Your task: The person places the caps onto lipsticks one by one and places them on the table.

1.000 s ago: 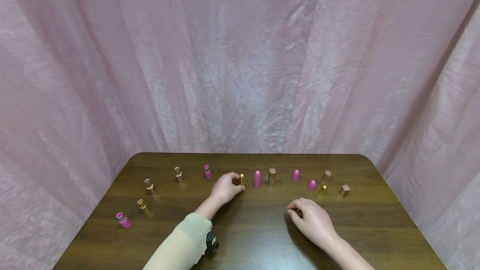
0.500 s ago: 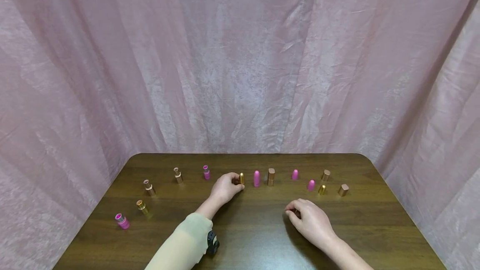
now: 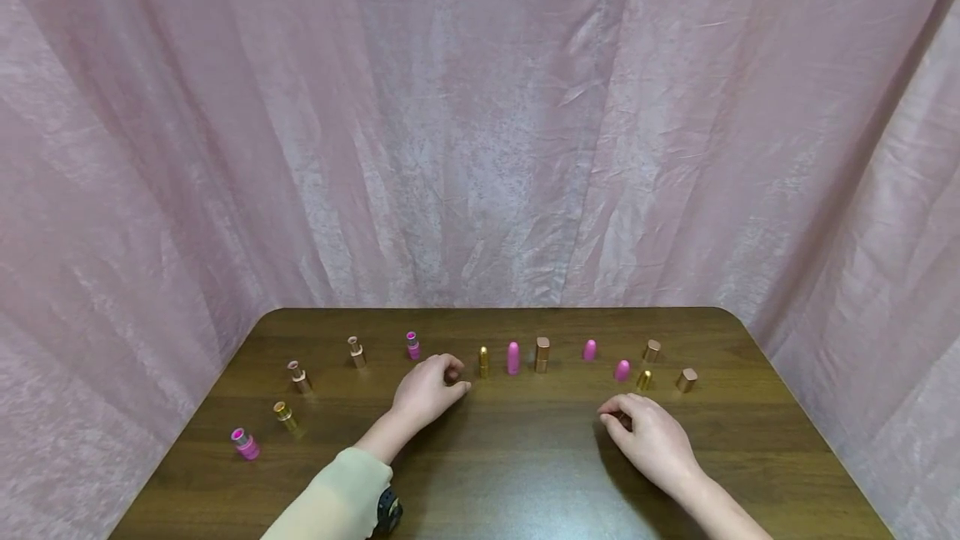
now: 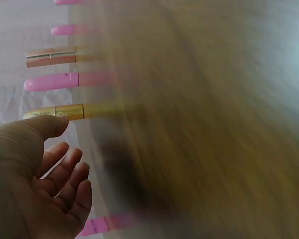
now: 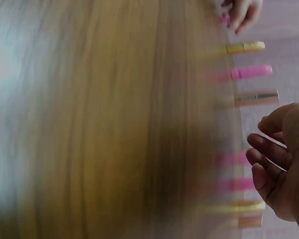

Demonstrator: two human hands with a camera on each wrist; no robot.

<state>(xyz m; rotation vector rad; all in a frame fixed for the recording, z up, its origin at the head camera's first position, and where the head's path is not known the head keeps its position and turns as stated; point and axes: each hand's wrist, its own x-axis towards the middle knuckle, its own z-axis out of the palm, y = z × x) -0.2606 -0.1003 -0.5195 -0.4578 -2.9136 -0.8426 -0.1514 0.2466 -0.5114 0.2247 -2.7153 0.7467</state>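
A gold lipstick tube with its cap on stands upright near the middle of the table. My left hand is just to its left, apart from it, with fingers loosely bent and nothing held. Beside the gold tube stand a capped pink lipstick and a capped rose-gold lipstick. My right hand hovers in front of the loose caps, its fingers relaxed and holding nothing. In the left wrist view, the thumb overlaps the gold tube with a gap that I cannot judge.
Uncapped lipstick bases spread over the left side: two pink, two rose-gold and one gold. Loose caps stand at the right: two pink, one gold and two rose-gold. Pink curtains hang behind the wooden table.
My left hand has let go of the gold lipstick tube and drawn back to the left; the tube stays standing. My right hand has shifted a little to the right.
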